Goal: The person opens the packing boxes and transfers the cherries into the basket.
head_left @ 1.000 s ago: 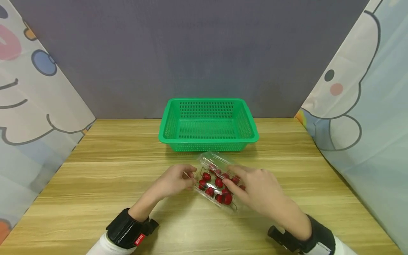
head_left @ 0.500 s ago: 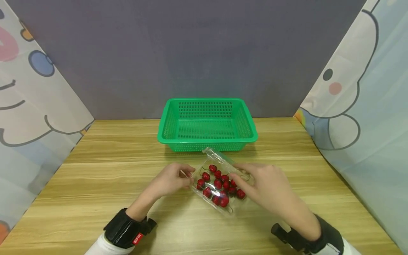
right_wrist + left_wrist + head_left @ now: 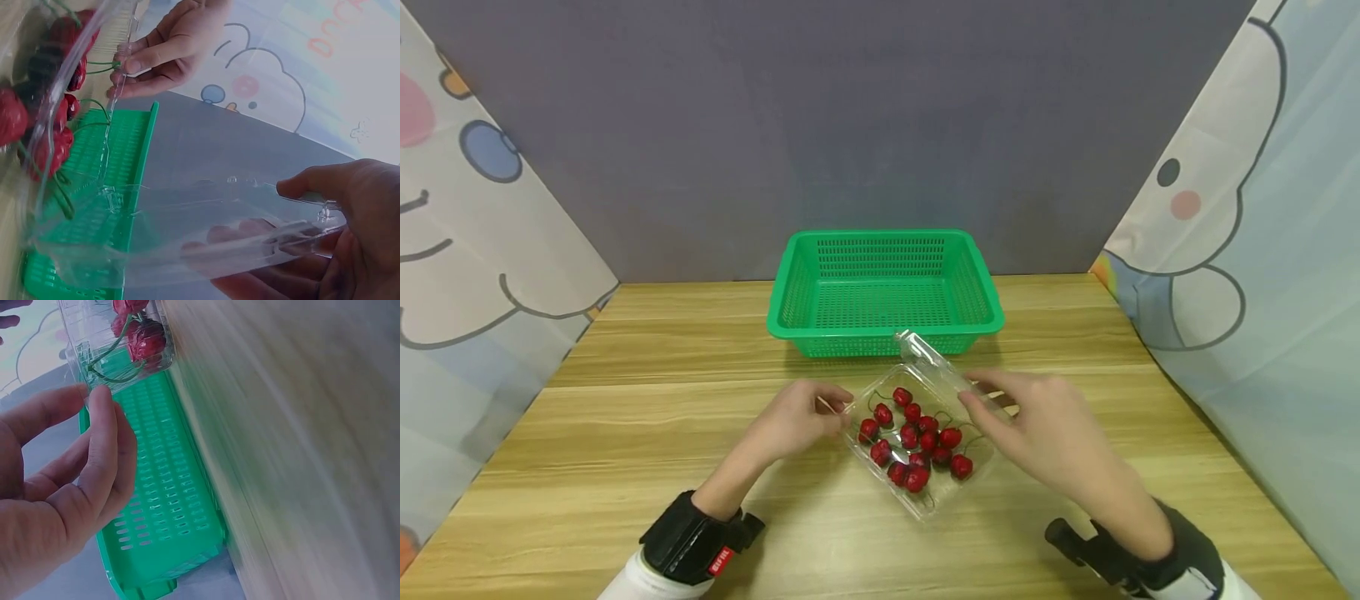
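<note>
A clear plastic clamshell box (image 3: pixel 951 490) sits on the table, holding several red cherries (image 3: pixel 917 478) with green stems. Its lid (image 3: pixel 931 357) stands raised from the tray at the far right side. My left hand (image 3: pixel 797 421) pinches the tray's left corner; in the left wrist view, the thumb and fingertips (image 3: pixel 100 400) meet at that corner. My right hand (image 3: pixel 1048 429) grips the lid's free edge. In the right wrist view the thumb lies on one face of the lid (image 3: pixel 181 225), and the other fingers show through the plastic behind it.
Just beyond the box stands a green perforated basket (image 3: pixel 883 332), the raised lid overlapping its front rim in the head view. Behind it rises a grey wall (image 3: pixel 880 125). Curtains printed with cartoons (image 3: pixel 1195 242) flank the wood-grain table (image 3: pixel 662 383).
My right hand has moved right and lifted the lid up and away from the cherries, opening the box. My left hand stays at the corner, shifting only slightly.
</note>
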